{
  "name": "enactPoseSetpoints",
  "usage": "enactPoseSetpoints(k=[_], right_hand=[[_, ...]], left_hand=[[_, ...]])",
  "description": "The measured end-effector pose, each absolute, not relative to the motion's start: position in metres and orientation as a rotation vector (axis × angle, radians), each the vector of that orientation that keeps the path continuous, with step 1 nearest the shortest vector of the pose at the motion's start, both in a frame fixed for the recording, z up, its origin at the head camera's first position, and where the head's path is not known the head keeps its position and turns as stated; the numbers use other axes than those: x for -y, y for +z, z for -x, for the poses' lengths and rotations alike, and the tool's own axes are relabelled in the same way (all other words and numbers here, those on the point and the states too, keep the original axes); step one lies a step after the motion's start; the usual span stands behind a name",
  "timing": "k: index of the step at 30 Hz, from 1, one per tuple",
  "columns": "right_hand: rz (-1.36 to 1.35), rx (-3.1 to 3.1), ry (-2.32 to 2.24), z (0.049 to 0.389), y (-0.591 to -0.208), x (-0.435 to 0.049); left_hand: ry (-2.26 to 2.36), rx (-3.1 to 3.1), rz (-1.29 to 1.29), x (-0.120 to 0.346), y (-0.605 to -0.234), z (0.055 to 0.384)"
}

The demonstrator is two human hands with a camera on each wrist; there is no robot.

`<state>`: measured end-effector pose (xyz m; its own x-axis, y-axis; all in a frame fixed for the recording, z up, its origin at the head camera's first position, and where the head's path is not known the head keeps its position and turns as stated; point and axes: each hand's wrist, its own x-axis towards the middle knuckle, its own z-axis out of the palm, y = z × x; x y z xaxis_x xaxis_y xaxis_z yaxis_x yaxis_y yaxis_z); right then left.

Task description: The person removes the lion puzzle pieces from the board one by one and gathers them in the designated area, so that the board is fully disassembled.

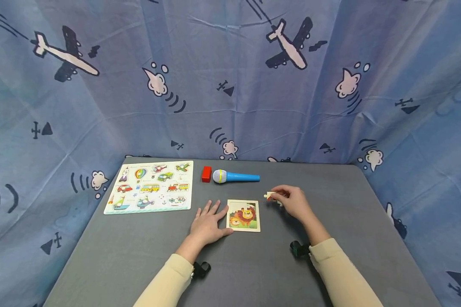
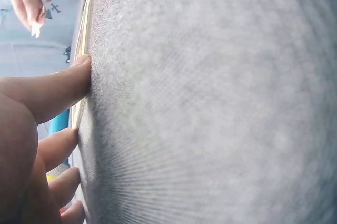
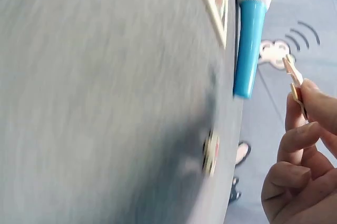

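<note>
Head view: your right hand (image 1: 293,202) pinches a puzzle piece (image 1: 268,195), narrow grip, near the lion puzzle (image 1: 243,216), beside its far right corner, not touching. Right wrist view: held piece is nearly edge-on, above the counter (image 3: 105,76); second piece (image 3: 211,153) lies below. Left hand (image 1: 208,226), spread wide, is nearer: thumb and index touch the puzzle's left edge.

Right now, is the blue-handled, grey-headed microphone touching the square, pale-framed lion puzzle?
Apart. The head view shows it plainly: a strip of grey tabletop lies between the blue-handled microphone and the upper edge of the lion puzzle.
</note>
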<state>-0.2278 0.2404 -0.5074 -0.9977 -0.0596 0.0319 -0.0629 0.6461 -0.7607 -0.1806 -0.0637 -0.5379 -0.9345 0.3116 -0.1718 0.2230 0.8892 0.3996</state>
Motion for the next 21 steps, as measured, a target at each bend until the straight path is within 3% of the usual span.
enactPoseSetpoints(k=[21], right_hand=[[0.031, 2.952, 1.118, 0.231, -0.523, -0.328]], left_hand=[[0.565, -2.824, -0.400, 0.064, -0.541, 0.181]])
